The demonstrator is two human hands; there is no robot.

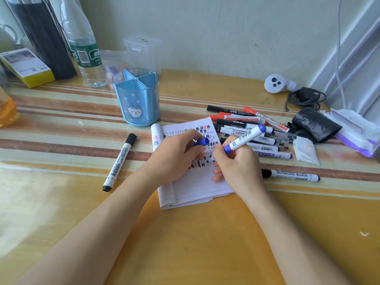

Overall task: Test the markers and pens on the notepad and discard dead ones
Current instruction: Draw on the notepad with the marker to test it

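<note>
A: We see R hand [236, 161] closed round blue marker [244, 138], tip on notepad [195, 188]

B: L hand [176, 155] pinches its cap [202, 141] over pad; spare pens [246, 124] piled just right

The right hand [236, 161] hides the tip of the blue marker [244, 138], so whether it touches the notepad [191, 182] cannot be told; the left hand [174, 155] covers part of the scribbled page. At 10 o'clock the water bottle [84, 48] and dark container [41, 33] are cut off by the top edge. Print on the piled markers [246, 128] is mostly too small to read
</note>
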